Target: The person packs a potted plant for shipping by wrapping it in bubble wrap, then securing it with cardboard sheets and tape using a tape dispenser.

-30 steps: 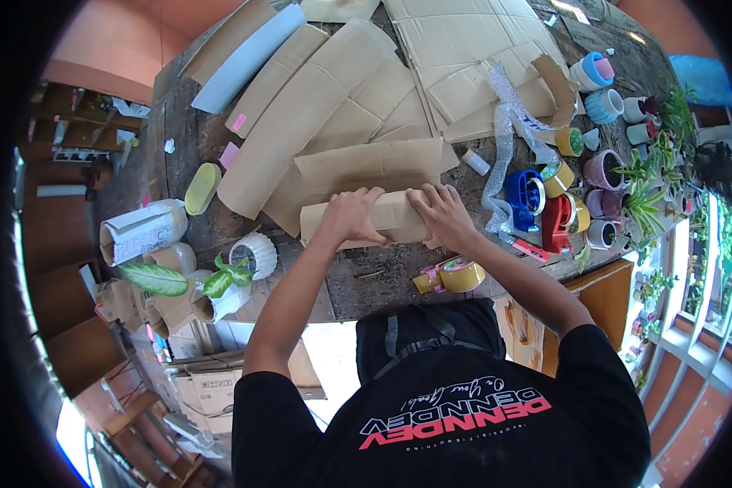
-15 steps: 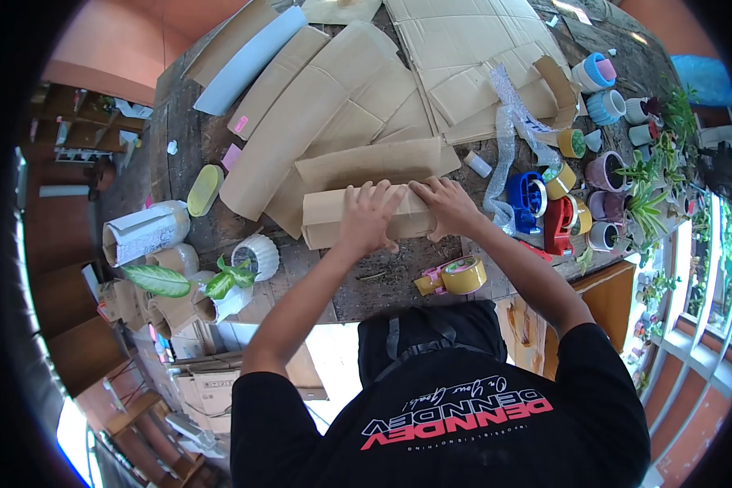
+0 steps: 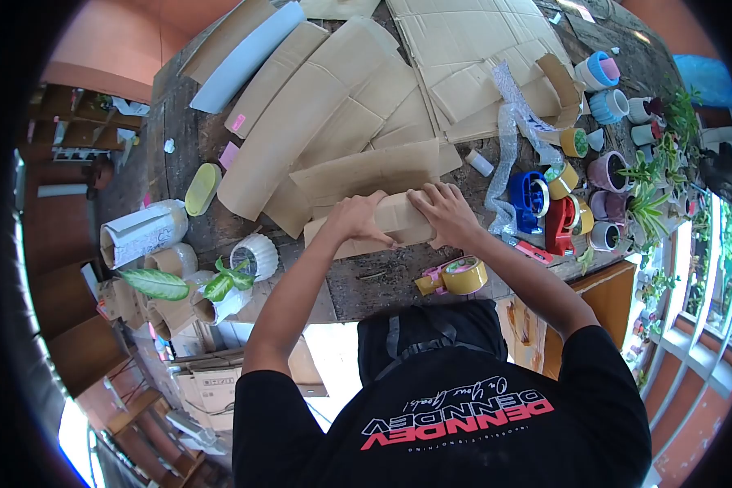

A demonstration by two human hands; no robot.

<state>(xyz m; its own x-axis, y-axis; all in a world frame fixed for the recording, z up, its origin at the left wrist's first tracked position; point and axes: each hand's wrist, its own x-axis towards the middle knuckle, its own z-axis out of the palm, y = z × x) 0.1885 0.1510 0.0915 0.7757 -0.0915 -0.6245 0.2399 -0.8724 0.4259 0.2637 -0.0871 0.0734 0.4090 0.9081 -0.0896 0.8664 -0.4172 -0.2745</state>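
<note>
A folded piece of brown cardboard (image 3: 400, 218) lies near the front edge of the table, with its far flap (image 3: 374, 172) raised behind the hands. My left hand (image 3: 358, 220) wraps over its left part, thumb towards me. Farther right, my right hand (image 3: 447, 213) grips the other end, fingers over the top and thumb on the near side. The underside of the cardboard is hidden. A tape roll in a pink dispenser (image 3: 462, 276) sits just in front of it, and a small white bottle (image 3: 479, 163) lies beyond my right hand.
Flat cardboard sheets (image 3: 333, 89) cover the far table. On the right are a blue tape dispenser (image 3: 525, 199), a red one (image 3: 559, 226), a red cutter (image 3: 533, 250) and several potted plants (image 3: 644, 207). A white ribbed pot (image 3: 260, 256) and wrapped bottles (image 3: 146, 232) stand left.
My left hand has slid left along the cardboard and now grasps it from the side. The right hand has shifted slightly onto the top, and the raised flap has tilted a little.
</note>
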